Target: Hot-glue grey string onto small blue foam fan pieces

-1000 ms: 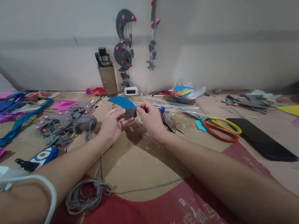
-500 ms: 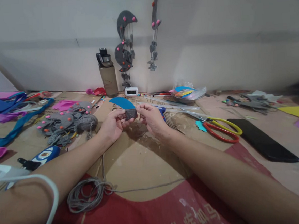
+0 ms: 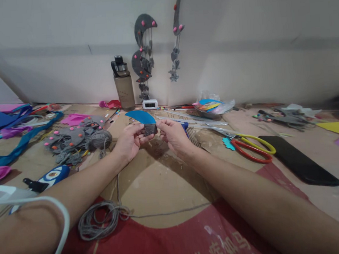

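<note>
blue curved piece [image 3: 140, 116], one, lower end wrapped in grey yarn [image 3: 150, 129]; held over cardboard [image 3: 159, 189]. left hand [image 3: 130, 142]: thumb and fingers clamped on the wrapped end. right hand [image 3: 172, 135]: thumb and forefinger together at its right edge; what they pinch cannot be told. nearer: yarn coil [image 3: 83, 227]. to the right: red-and-yellow-handled scissors [image 3: 251, 153]. behind: lidded drinking bottle [image 3: 124, 92], white digital clock [image 3: 149, 104], crescent mobiles [image 3: 139, 26] on wall [image 3: 223, 30].

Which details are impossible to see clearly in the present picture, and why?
In the head view:
Gray end of the blue crescent: partly covered by the left hand.
What the right hand pinches, if anything: too small to tell.
Blue tool: mostly hidden behind the right hand.
White device: display too small to read.
Right hanging decoration: top cut off by upper edge.
</note>
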### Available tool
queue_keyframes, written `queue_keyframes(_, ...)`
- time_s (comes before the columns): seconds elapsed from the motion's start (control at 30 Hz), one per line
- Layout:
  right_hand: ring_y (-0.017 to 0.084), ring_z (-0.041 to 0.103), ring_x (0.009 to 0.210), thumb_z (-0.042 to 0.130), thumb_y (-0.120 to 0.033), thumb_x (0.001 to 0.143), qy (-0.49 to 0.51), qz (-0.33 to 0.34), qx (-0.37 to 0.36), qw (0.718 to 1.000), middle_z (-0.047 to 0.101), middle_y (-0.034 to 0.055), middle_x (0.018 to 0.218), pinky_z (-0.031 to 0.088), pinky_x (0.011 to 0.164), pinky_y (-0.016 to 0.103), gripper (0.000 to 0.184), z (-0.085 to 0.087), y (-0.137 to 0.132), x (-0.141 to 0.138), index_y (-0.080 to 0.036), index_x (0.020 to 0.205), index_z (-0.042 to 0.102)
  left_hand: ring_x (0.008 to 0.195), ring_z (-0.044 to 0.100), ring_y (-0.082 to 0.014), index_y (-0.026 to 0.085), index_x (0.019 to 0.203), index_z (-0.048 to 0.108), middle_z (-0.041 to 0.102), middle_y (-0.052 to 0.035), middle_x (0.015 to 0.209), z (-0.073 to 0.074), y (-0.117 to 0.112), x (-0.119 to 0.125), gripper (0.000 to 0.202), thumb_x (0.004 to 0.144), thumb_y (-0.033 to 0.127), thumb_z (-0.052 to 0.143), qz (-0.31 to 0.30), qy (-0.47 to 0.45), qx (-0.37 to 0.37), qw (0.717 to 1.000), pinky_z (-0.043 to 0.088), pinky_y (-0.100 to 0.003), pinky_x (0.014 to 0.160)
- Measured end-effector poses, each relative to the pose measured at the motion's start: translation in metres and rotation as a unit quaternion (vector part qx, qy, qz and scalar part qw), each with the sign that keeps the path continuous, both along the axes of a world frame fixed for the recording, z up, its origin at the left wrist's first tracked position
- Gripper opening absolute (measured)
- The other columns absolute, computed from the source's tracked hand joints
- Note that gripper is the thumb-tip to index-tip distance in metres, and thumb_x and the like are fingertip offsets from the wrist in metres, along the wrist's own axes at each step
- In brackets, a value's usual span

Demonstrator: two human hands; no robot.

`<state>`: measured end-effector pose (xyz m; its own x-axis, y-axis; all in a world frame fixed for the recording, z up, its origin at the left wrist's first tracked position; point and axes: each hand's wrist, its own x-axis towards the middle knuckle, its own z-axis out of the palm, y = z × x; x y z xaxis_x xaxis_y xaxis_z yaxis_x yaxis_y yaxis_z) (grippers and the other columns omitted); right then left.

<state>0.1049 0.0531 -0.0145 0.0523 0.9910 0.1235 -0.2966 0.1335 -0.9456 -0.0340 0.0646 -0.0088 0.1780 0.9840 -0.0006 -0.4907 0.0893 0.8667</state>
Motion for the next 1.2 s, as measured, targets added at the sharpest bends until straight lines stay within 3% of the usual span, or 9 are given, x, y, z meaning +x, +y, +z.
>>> queue_keyframes(0.47, 0.004, 0.021, 0.042, 0.064, -0.032, 0.066, 0.021, 0.041, -0.008, 0.999, 0.03, -0.01, 0.049, 0.021, 0.042, 0.021, 0.022, 0.003, -0.005, -0.004, -0.018, 0.062, 0.047, 0.058, 0.062, -0.0122, 0.014, 0.069, 0.054, 0.063, -0.0035, 0.065, 0.0, 0.004, -0.003, 0.004, 0.069, 0.011, 0.057, -0.011, -0.004, -0.046, 0.999, 0.057, -0.025, 0.058)
queue_keyframes(0.87, 0.004, 0.02, 0.041, 0.065, -0.031, 0.064, 0.06, 0.022, -0.029, 0.998, 0.03, -0.0107, 0.047, 0.019, 0.041, 0.021, 0.022, 0.002, -0.004, -0.005, -0.018, 0.064, 0.048, 0.063, 0.062, -0.0106, 0.012, 0.077, 0.058, 0.066, -0.0063, 0.077, -0.004, 0.007, -0.002, 0.007, 0.074, 0.018, 0.061, -0.025, 0.015, -0.024, 0.999, 0.056, -0.021, 0.059)
queue_keyframes(1.03, 0.005, 0.025, 0.042, 0.062, -0.033, 0.065, 0.026, -0.074, -0.017, 0.997, 0.035, -0.0094, 0.049, 0.023, 0.042, 0.022, 0.019, -0.003, 0.0, -0.004, -0.017, 0.065, 0.051, 0.059, 0.059, -0.01, 0.016, 0.077, 0.052, 0.058, -0.0003, 0.071, -0.007, -0.003, 0.005, 0.021, 0.071, 0.028, 0.067, 0.038, 0.14, 0.025, 0.989, 0.053, -0.022, 0.052)
queue_keyframes(1.13, 0.006, 0.03, 0.044, 0.058, -0.035, 0.068, -0.03, -0.13, 0.003, 0.991, 0.041, -0.0073, 0.053, 0.028, 0.045, 0.022, 0.019, -0.008, 0.005, -0.002, -0.017, 0.065, 0.053, 0.053, 0.055, -0.0105, 0.018, 0.081, 0.052, 0.058, 0.0, 0.073, -0.007, -0.011, 0.008, 0.027, 0.068, 0.034, 0.069, 0.102, 0.29, 0.087, 0.948, 0.047, -0.023, 0.047)
queue_keyframes(1.2, 0.007, 0.035, 0.047, 0.057, -0.036, 0.07, -0.075, -0.144, 0.024, 0.986, 0.045, -0.0061, 0.055, 0.031, 0.049, 0.022, 0.02, -0.011, 0.006, -0.002, -0.017, 0.066, 0.054, 0.063, 0.057, -0.013, 0.018, 0.08, 0.055, 0.059, -0.0014, 0.077, -0.006, -0.014, 0.008, 0.025, 0.065, 0.032, 0.071, 0.136, 0.352, 0.16, 0.912, 0.047, -0.025, 0.057)
